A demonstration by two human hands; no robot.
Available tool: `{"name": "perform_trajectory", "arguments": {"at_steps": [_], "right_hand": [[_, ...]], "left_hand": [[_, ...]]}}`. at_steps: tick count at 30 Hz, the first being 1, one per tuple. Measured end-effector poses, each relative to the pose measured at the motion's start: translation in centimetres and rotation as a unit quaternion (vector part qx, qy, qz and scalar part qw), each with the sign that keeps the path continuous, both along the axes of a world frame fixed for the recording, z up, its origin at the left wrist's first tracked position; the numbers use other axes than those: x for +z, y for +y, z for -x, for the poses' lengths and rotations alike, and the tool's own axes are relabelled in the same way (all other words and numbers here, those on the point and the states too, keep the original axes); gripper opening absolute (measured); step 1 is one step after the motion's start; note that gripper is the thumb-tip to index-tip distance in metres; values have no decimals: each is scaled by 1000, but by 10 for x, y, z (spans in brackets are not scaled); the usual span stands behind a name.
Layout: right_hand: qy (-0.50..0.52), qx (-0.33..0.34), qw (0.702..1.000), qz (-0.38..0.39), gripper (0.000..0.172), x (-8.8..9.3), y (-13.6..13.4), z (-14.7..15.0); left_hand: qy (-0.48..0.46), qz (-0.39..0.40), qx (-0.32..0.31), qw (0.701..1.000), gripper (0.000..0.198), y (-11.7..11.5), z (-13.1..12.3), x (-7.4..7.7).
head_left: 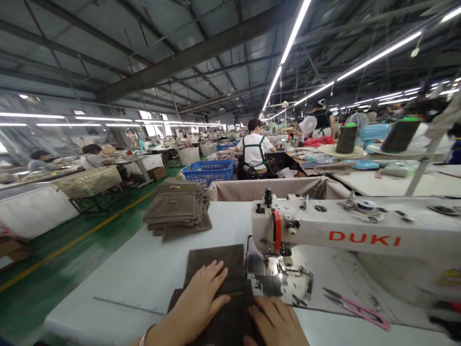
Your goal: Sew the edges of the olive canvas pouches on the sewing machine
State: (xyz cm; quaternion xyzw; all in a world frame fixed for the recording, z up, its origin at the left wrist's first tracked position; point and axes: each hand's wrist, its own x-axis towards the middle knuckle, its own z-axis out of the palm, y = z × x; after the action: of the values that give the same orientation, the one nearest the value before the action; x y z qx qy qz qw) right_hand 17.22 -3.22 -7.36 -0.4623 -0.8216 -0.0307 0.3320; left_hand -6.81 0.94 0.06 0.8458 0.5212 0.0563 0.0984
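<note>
Fabric (216,269) is pinned flat by left hand (196,302) and right hand (275,322), both spread wide, steadying it; machine (324,235) at 1 o'clock

Both hands lie palm down, fingers extended. The left hand (200,300) points toward one o'clock, a bracelet at its wrist. The right hand (277,322) sits just beside it at three o'clock, fingers spread flat.
</note>
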Motion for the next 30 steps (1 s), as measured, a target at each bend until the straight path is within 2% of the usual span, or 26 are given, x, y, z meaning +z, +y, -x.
{"name": "perform_trajectory", "arguments": {"at_steps": [2, 4, 8, 10, 12, 15, 16, 19, 25, 30], "right_hand": [[13, 7, 999, 31, 45, 6, -4, 2], [35, 5, 996, 84, 41, 13, -7, 3], [104, -11, 983, 153, 22, 27, -12, 4], [145, -2, 979, 145, 14, 37, -15, 0], [172, 19, 975, 137, 9, 53, -18, -7], [194, 72, 963, 170, 9, 84, -22, -17], [203, 82, 958, 185, 10, 95, -23, -19], [230, 70, 948, 210, 10, 118, -28, -22], [275, 32, 940, 200, 11, 133, -36, -25], [272, 25, 942, 195, 11, 139, -38, -27]], "left_hand": [[-34, -13, -1, 999, 61, -1, -6, -1], [-72, -14, -7, 997, 56, -5, -16, 5], [-131, 34, -7, 991, 16, -14, -34, 22], [-196, 84, 20, 977, 9, -19, -37, 33], [-306, 168, 33, 937, 12, -24, -38, 48], [-441, 284, 4, 852, 29, -34, -39, 73], [-459, 302, 0, 835, 32, -38, -40, 79], [-492, 306, 37, 814, 33, -49, -47, 93], [-571, 298, 102, 758, 38, -58, -54, 94], [-584, 293, 96, 751, 36, -59, -55, 89]]}}
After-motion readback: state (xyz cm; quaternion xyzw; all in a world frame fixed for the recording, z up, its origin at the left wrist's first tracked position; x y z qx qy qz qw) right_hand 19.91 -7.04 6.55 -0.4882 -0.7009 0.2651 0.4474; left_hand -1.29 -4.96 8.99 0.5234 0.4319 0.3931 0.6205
